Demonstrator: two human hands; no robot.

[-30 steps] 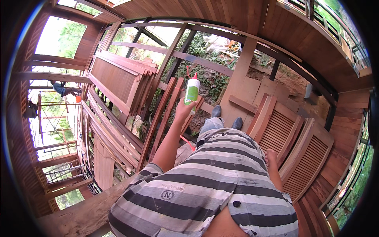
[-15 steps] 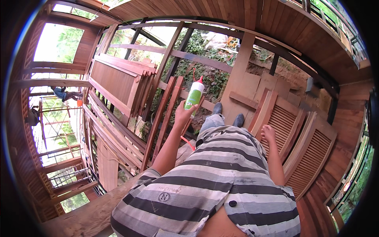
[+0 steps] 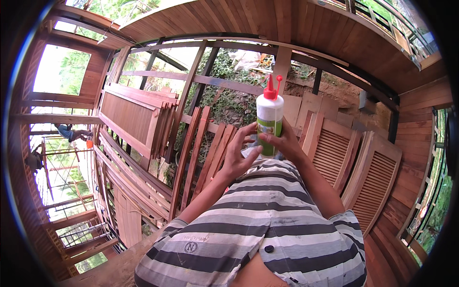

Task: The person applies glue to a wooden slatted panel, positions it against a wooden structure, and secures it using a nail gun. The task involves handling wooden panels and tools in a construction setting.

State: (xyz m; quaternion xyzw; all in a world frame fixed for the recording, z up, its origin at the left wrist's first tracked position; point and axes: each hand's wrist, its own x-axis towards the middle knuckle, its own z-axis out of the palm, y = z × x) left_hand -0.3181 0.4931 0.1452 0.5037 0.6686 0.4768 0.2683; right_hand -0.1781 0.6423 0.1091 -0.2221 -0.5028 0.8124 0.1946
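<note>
A white glue bottle (image 3: pixel 270 109) with a green label stands upright in front of my chest. Its red nozzle (image 3: pixel 270 90) points up, and a small red cap (image 3: pixel 279 78) rises on a thin stem beside it. My right hand (image 3: pixel 288 142) is closed round the bottle from the right, the thumb lying across the label. At the bottle's left side is my left hand (image 3: pixel 239 152), fingers and thumb spread apart. Its fingertips come close to the bottle; whether they touch it I cannot tell.
Louvred wooden shutters (image 3: pixel 334 148) lean on the right. Framed wooden panels (image 3: pixel 131 115) and long boards (image 3: pixel 136 165) are stacked on the left, with shorter planks (image 3: pixel 217 148) nearer me. Dark rails (image 3: pixel 229 83) cross ahead. Far left, another person (image 3: pixel 71 132) is near an orange bucket (image 3: pixel 89 143).
The bottle has moved from my left hand to my right, inward and closer to me. My right hand has come up from my side to grip it, and the left fingers have loosened.
</note>
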